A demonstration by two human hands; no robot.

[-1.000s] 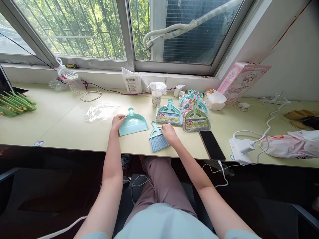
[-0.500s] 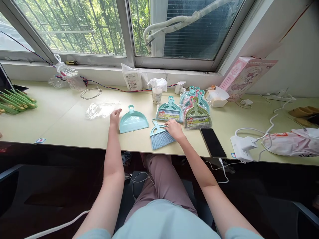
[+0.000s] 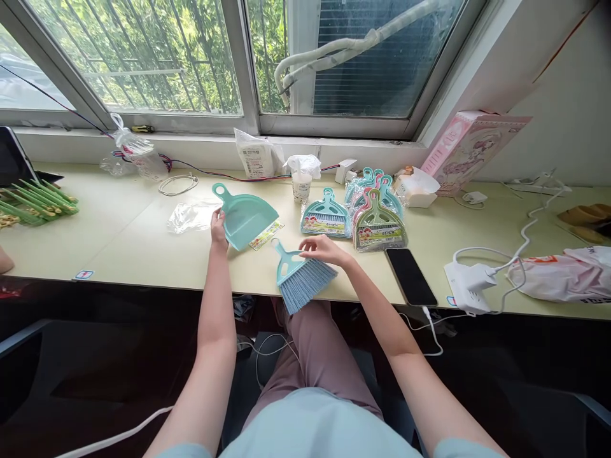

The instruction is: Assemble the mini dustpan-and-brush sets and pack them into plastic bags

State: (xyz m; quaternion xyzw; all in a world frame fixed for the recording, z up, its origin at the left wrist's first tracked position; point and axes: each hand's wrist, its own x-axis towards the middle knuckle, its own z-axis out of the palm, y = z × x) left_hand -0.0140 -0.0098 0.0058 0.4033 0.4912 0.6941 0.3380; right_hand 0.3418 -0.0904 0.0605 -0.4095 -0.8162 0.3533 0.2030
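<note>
My left hand [image 3: 219,229] is closed on the left edge of a teal dustpan [image 3: 249,219], which is tilted up off the table. A printed label card [image 3: 266,235] lies on the table by the dustpan's lower right edge. My right hand [image 3: 324,249] pinches the upper right side of a light blue hand brush [image 3: 305,277]; its bristles hang toward me past the table edge. Behind the right hand are a wrapped blue brush set [image 3: 326,216] and a wrapped green set [image 3: 380,224], with more packed sets behind them.
Left of the dustpan lies a crumpled clear plastic bag [image 3: 188,217]. A phone [image 3: 410,275] with a cable is at the table's front edge, beside a white power strip [image 3: 470,286]. A paper cup [image 3: 301,184] stands at the back. Another person's hand [image 3: 4,261] shows at far left.
The dustpan has been taken hold of by my left hand and tilted up, uncovering the label card. My right hand has lifted the brush and drawn it toward me.
</note>
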